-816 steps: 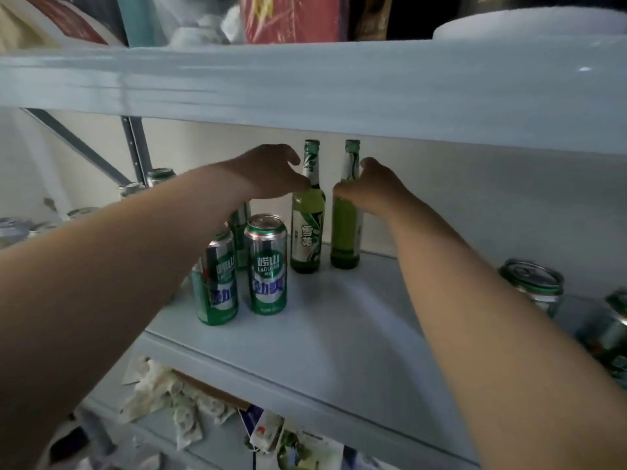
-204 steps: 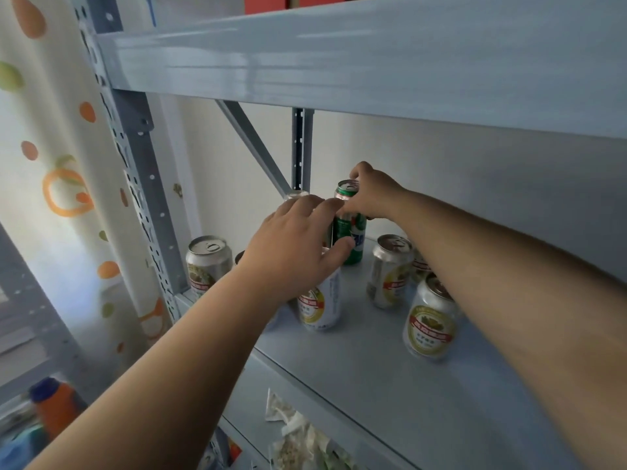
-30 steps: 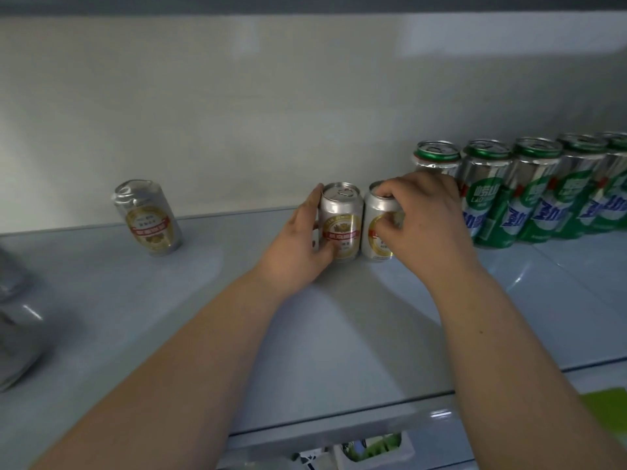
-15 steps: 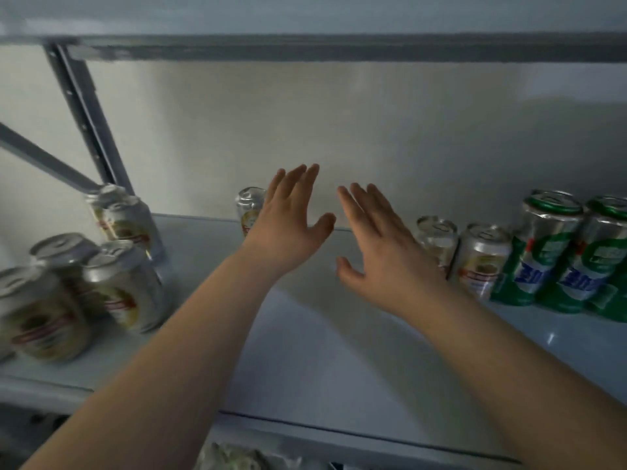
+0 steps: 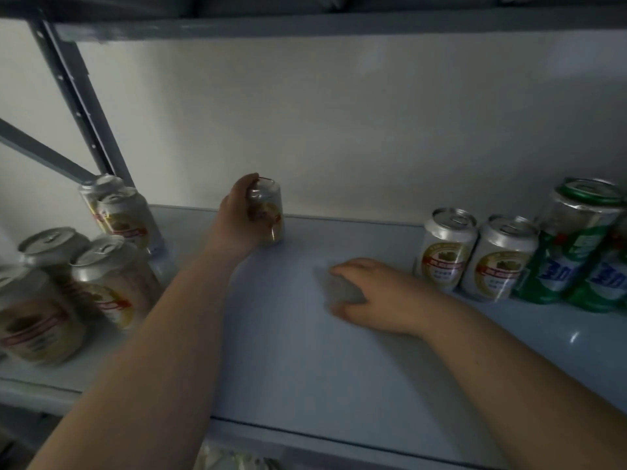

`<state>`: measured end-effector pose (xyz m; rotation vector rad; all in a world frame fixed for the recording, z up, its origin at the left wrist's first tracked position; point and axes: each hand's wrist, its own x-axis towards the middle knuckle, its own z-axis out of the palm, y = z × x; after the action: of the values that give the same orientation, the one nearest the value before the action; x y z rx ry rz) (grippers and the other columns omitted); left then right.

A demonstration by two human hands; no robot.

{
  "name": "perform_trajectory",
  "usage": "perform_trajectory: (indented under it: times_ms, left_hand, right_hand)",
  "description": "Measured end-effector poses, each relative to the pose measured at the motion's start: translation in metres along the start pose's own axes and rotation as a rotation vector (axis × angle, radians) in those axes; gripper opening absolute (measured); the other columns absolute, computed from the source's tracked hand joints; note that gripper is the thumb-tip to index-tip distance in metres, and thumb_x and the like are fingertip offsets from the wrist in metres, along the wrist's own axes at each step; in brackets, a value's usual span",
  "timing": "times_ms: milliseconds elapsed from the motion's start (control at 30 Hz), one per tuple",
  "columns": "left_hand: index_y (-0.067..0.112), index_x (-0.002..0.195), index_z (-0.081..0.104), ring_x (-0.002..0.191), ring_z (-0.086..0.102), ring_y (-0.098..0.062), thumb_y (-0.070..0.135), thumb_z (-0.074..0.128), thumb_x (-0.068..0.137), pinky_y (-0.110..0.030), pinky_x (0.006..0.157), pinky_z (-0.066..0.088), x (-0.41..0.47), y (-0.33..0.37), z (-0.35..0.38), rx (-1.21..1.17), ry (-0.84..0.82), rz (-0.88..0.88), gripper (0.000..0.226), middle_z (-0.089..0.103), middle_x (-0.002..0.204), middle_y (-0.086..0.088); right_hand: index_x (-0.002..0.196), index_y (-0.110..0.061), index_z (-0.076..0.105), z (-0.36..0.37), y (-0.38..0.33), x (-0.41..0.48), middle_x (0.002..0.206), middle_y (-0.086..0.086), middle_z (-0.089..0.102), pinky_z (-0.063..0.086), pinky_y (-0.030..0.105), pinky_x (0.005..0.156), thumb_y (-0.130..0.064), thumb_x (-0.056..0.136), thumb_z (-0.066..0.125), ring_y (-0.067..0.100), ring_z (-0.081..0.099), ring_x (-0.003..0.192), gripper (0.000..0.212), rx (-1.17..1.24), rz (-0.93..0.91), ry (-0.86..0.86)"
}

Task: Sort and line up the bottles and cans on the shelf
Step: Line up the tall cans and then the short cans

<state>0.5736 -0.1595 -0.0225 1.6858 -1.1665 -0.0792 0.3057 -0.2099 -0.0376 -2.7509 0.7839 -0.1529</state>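
Observation:
My left hand [image 5: 235, 220] grips a lone silver can with a red and gold label [image 5: 270, 212], which stands at the back of the grey shelf [image 5: 305, 361] near the wall. My right hand [image 5: 376, 296] lies low on the shelf with loosely bent, blurred fingers and holds nothing. Just right of it two matching silver cans [image 5: 448, 251] stand side by side, touching a row of taller green cans [image 5: 576, 242]. Several more silver cans [image 5: 112, 279] are bunched at the left end.
A grey perforated upright with a diagonal brace [image 5: 79, 100] rises behind the left cans. The shelf above [image 5: 305, 25] hangs low overhead. The white wall closes the back. Crumpled paper shows below the shelf's front edge [image 5: 230, 459].
Half a second ago both hands were spread open in the air. Now my left hand has closed round the lone can at the back, and my right hand has dropped onto the shelf.

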Motion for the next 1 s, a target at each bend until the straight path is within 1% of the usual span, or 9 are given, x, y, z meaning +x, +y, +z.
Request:
perform_trajectory:
  times_ms: [67, 133, 300, 400, 500, 567, 667, 833, 1000]
  left_hand:
    - [0.020, 0.142, 0.043, 0.107, 0.062, -0.021, 0.008, 0.079, 0.072, -0.026, 0.087, 0.052, -0.003, -0.003, 0.002, -0.096, -0.086, 0.049, 0.080, 0.056, 0.130, 0.003]
    - [0.017, 0.142, 0.043, 0.106, 0.062, -0.018, 0.000, 0.079, 0.070, -0.020, 0.082, 0.054, -0.010, 0.002, 0.008, -0.158, -0.172, 0.083, 0.082, 0.054, 0.130, 0.006]
    - [0.034, 0.148, 0.035, 0.120, 0.058, -0.019, 0.015, 0.076, 0.062, -0.033, 0.098, 0.053, -0.026, 0.023, 0.028, -0.110, -0.319, 0.155, 0.097, 0.047, 0.142, 0.000]
    - [0.028, 0.153, 0.027, 0.114, 0.059, -0.010, 0.015, 0.084, 0.070, -0.010, 0.085, 0.050, -0.035, 0.037, 0.043, -0.076, -0.343, 0.129, 0.102, 0.048, 0.141, 0.004]
    - [0.018, 0.141, 0.044, 0.107, 0.064, -0.010, 0.016, 0.083, 0.074, 0.003, 0.067, 0.041, -0.043, 0.049, 0.056, -0.018, -0.377, 0.117, 0.077, 0.059, 0.127, 0.004]
    - [0.017, 0.125, 0.053, 0.099, 0.068, -0.010, 0.020, 0.084, 0.075, -0.004, 0.071, 0.049, -0.048, 0.052, 0.064, 0.000, -0.462, 0.121, 0.059, 0.064, 0.115, 0.005]
    - [0.028, 0.116, 0.052, 0.093, 0.068, -0.006, 0.041, 0.082, 0.075, -0.026, 0.084, 0.054, -0.057, 0.056, 0.072, 0.058, -0.539, 0.117, 0.053, 0.066, 0.109, 0.008]
    - [0.021, 0.125, 0.054, 0.095, 0.058, -0.015, 0.051, 0.070, 0.083, -0.026, 0.080, 0.042, -0.068, 0.067, 0.086, 0.283, -0.558, 0.166, 0.054, 0.060, 0.110, 0.005]
    - [0.027, 0.115, 0.053, 0.119, 0.051, -0.023, 0.079, 0.025, 0.081, -0.051, 0.098, 0.038, -0.069, 0.069, 0.097, 0.673, -0.657, 0.239, 0.068, 0.060, 0.122, 0.001]
  right_hand:
    - [0.148, -0.030, 0.038, -0.001, -0.003, -0.001, 0.152, -0.005, 0.037, 0.034, 0.034, 0.113, -0.060, 0.087, 0.057, 0.015, 0.036, 0.139, 0.071, -0.017, 0.003, -0.003]
    - [0.146, -0.030, 0.040, -0.004, -0.007, -0.004, 0.150, -0.004, 0.040, 0.037, 0.036, 0.111, -0.059, 0.087, 0.055, 0.016, 0.040, 0.137, 0.067, -0.044, -0.001, -0.009]
    - [0.145, -0.033, 0.040, -0.019, -0.024, -0.020, 0.149, -0.006, 0.039, 0.042, 0.038, 0.105, -0.055, 0.091, 0.052, 0.018, 0.043, 0.133, 0.059, -0.163, 0.016, -0.138]
    - [0.141, -0.026, 0.046, -0.027, -0.030, -0.037, 0.146, -0.002, 0.043, 0.045, 0.041, 0.101, -0.054, 0.090, 0.052, 0.022, 0.048, 0.128, 0.059, -0.266, 0.075, -0.191]
    - [0.143, -0.028, 0.044, -0.030, -0.027, -0.064, 0.148, -0.003, 0.042, 0.044, 0.038, 0.102, -0.057, 0.090, 0.052, 0.020, 0.047, 0.129, 0.060, -0.272, 0.140, -0.189]
    - [0.147, -0.035, 0.037, -0.029, -0.022, -0.085, 0.153, -0.011, 0.034, 0.040, 0.034, 0.105, -0.058, 0.091, 0.052, 0.013, 0.040, 0.134, 0.062, -0.197, 0.188, -0.159]
    - [0.146, -0.038, 0.038, -0.022, -0.011, -0.109, 0.152, -0.017, 0.033, 0.037, 0.030, 0.107, -0.061, 0.091, 0.052, 0.006, 0.036, 0.134, 0.062, -0.103, 0.258, -0.048]
    - [0.146, -0.033, 0.042, -0.005, -0.003, -0.123, 0.152, -0.014, 0.034, 0.027, 0.023, 0.111, -0.059, 0.092, 0.052, 0.006, 0.031, 0.137, 0.061, 0.012, 0.296, 0.092]
    - [0.139, -0.032, 0.047, -0.003, -0.003, -0.121, 0.144, -0.011, 0.042, 0.034, 0.035, 0.111, -0.059, 0.089, 0.052, 0.012, 0.037, 0.132, 0.057, 0.015, 0.286, 0.130]
